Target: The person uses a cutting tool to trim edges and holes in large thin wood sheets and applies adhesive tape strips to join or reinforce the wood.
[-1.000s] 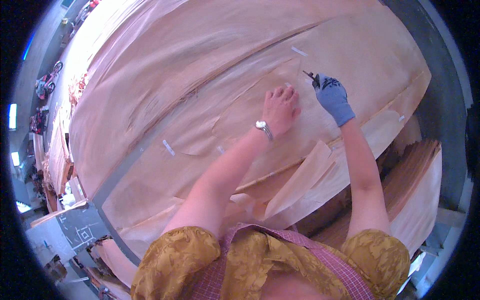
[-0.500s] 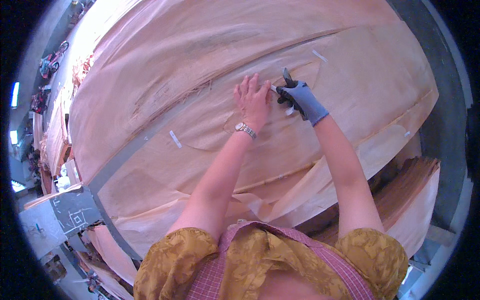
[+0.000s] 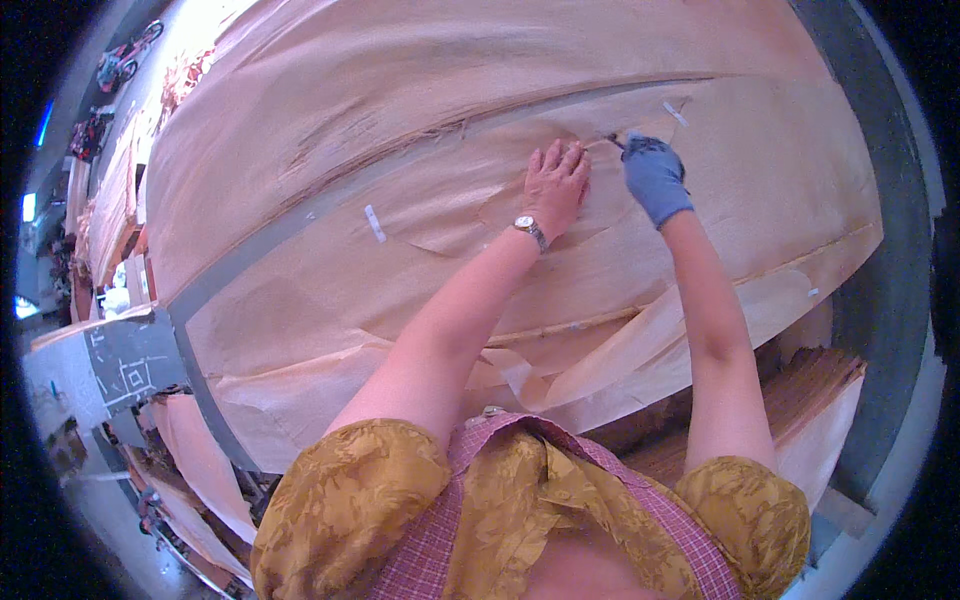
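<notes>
Pale, thin wood veneer sheets [image 3: 440, 290] lie across a wide table. My bare left hand [image 3: 557, 188], with a watch on its wrist, rests palm down on the veneer, fingers spread a little. To its right, my right hand [image 3: 655, 178] wears a blue-grey glove and is closed around a slim knife-like tool [image 3: 614, 139]. Only the dark tip of the tool shows, pointing left just above or on the veneer; the glove hides the rest. Beyond the right hand, a short white tape strip [image 3: 676, 113] sits on the sheet. Another tape strip [image 3: 375, 223] lies left of my left hand.
A long gap with frayed edges [image 3: 430, 137] crosses the veneer, showing grey beneath. A brown veneer stack [image 3: 800, 400] stands below the near right edge. A grey metal corner with chalk marks [image 3: 135, 365] is at the left. Motorbikes [image 3: 128, 55] stand far left.
Both hands appear farther right over the veneer, and the view has shifted somewhat. My right hand has turned over and drawn away from the left; the tool tip now points left instead of up.
</notes>
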